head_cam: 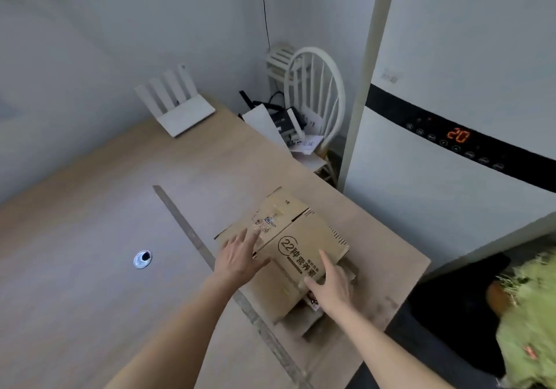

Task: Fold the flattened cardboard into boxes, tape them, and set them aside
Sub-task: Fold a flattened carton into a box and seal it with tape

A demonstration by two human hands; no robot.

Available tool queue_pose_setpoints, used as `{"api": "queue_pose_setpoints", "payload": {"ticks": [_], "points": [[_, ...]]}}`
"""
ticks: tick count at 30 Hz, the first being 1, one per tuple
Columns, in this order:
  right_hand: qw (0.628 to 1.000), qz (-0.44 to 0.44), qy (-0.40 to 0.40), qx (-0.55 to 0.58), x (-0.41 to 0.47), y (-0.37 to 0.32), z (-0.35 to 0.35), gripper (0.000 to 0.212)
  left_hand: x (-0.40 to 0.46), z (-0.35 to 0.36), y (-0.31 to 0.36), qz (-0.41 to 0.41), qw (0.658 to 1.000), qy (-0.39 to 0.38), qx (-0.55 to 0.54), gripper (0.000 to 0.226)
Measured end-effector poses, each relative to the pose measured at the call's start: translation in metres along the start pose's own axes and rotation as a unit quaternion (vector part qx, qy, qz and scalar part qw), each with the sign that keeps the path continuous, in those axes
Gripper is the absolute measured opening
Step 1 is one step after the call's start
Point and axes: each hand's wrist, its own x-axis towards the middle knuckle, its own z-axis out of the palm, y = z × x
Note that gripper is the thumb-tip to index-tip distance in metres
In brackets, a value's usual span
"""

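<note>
Folded cardboard box (288, 238) near the right end of the wooden table (90, 238), resting on more flattened cardboard (310, 322) beneath it, printed panel facing up. Left hand (237, 257) laid on the box's left side, fingers straight and slightly apart, pressing rather than gripping. Right hand (331, 283) on the near right edge, fingers extended and spread, thumb against the printed face; nothing clamped.

Probably squaring up or closing the box before taping; no tape roll visible from here.

To do it well: keep both palms flat and press evenly so the flaps meet along the centre seam without a gap. Hold the left side steady while aligning the right edge, so the box does not skid on the loose cardboard underneath. Check corners sit square before any tape goes on; a skewed box tapes badly.

White router (180, 111) at the far end, metal grommet (142, 259) in the tabletop, well clear of the work.
</note>
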Motion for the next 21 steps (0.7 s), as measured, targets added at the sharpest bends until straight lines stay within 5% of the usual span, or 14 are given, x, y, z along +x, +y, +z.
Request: {"api": "queue_pose_setpoints", "payload": {"ticks": [10,21], "points": [[1.0,-0.025,0.016,0.002,0.079,-0.007,-0.014,0.086,0.081,0.021,-0.028,-0.099,0.991,-0.029,-0.081,0.109],[0.996,-0.084,-0.004,0.031,0.096,-0.033,-0.015,0.102,0.068,0.03,-0.041,-0.177,0.966,-0.023,-0.187,0.14]]}}
